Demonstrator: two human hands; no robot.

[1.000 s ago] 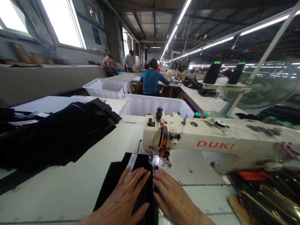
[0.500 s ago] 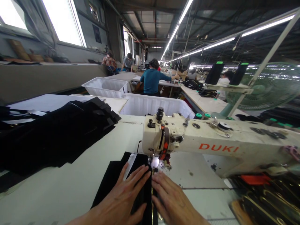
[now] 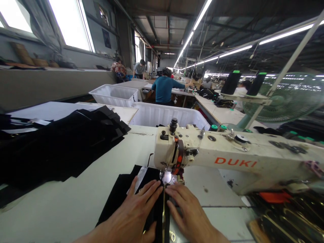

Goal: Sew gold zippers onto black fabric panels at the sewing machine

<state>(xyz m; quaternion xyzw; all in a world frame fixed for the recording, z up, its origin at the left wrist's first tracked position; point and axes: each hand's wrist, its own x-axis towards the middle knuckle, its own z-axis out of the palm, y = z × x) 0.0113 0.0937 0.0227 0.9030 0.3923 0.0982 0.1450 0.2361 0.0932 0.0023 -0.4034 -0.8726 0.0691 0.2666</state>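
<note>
A black fabric piece (image 3: 113,197) with a white strip (image 3: 140,178) along its upper part lies on the bed of a sewing machine (image 3: 202,146). Flat on this fabric rests my left hand (image 3: 136,211), its fingers spread and pointing toward the lit needle area. A black zipper with gold teeth (image 3: 164,216) runs along the fabric's right edge, up to the needle. My right hand (image 3: 189,209) lies over the zipper's right side, fingertips pressing down close to the needle and fingers extended. The needle itself is too small to make out.
Stacked black fabric pieces (image 3: 58,145) cover the table's left side. Beyond the machine stand white plastic bins (image 3: 169,113). Gold-toothed zippers (image 3: 286,219) lie at lower right, near a red item (image 3: 274,196). Thread cones (image 3: 231,82) and a green fan (image 3: 280,98) stand behind; co-workers sit farther off.
My right hand has shifted slightly to the right and its fingers have bent a little, so more of the gold zipper shows between my hands. My left hand stays nearly in place.
</note>
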